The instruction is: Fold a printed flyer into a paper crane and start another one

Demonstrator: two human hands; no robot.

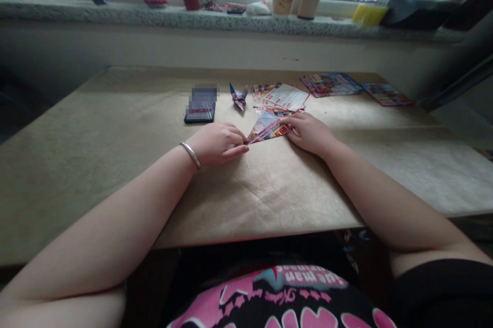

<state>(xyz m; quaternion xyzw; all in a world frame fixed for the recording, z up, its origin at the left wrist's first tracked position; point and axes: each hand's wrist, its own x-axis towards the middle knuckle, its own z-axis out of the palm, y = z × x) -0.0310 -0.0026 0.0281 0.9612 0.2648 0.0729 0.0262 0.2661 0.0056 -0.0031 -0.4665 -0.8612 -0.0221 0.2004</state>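
Observation:
A folded triangle of colourful printed paper (267,127) lies on the brown paper-covered table (115,128). My left hand (217,143), with a silver bangle on its wrist, pinches the triangle's left tip with closed fingers. My right hand (310,133) presses on the triangle's right end, fingers curled over it. Just behind the triangle lies a stack of printed paper sheets (281,97). A small folded paper crane (239,96) stands to the left of that stack.
A dark phone (201,105) lies left of the crane. Two printed leaflets (331,84) (387,94) lie at the back right. The windowsill (192,17) behind holds a red can, cups, a tall cylinder and a yellow sponge.

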